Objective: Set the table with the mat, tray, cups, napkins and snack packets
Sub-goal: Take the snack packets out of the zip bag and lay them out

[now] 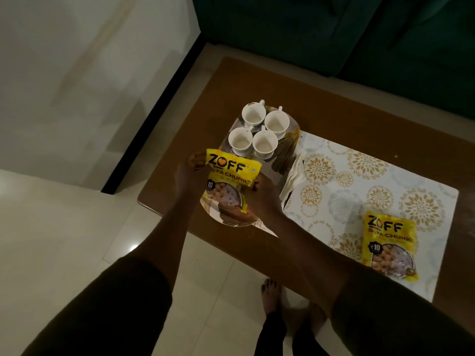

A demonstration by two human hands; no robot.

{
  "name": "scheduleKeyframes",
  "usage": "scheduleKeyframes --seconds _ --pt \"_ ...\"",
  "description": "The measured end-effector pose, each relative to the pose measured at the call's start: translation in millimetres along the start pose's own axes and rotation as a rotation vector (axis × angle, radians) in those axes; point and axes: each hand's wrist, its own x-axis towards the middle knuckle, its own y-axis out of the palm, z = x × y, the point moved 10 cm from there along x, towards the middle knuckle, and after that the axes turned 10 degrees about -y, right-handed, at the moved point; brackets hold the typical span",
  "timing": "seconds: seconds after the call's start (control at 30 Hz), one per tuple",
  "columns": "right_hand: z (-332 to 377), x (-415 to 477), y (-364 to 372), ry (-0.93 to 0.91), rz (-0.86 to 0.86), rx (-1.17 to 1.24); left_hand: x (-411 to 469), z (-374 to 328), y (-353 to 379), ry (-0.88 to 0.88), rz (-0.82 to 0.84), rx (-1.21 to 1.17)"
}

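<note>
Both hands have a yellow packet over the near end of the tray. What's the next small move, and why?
Probably lower the held packet onto the bare near end of the tray and let go: the four cups fill the far end, and the other packet already lies on the mat.

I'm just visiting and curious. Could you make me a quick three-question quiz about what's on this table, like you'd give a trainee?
1. How many white cups stand on the tray?
2. True or false: the snack packet in both hands is already lying flat on the patterned mat.
3. Where are the folded napkins? A) inside a cup B) at the mat's edge beside the tray C) on the floor

Key
1. Four, grouped two by two.
2. False. The left hand and right hand hold it over the tray's near end; a second packet lies on the mat.
3. B.
</note>
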Motion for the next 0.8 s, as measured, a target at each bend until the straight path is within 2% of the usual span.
scheduleKeyframes --seconds 0.13,0.27,0.4,0.63,0.73,0.8 --pt "-19.9 8.8 24.8 0.108 0.082 -0.026 16.2 18.6 -5.3 -0.007 -0.001 0.079" --pt "-41.2 1.3 40.6 0.227 0.072 -0.016 20.9 40.5 -4.8 -0.021 0.004 0.218" --pt "-38.3 -1.1 46.4 0.190 0.078 -0.037 13.4 51.6 1.2 0.042 0.010 0.319" --pt "-25.7 -4.6 58.7 0.120 0.105 -0.060 19.7 52.6 -2.6 0.040 -0.049 0.318" --pt "-21.9 -8.1 48.4 0.074 0.038 -0.077 18.1 52.2 -1.3 0.055 -0.072 0.376" --pt "-14.8 -11.0 27.9 0.016 -0.064 -0.076 7.7 47.9 -5.1 0.065 -0.164 0.410"
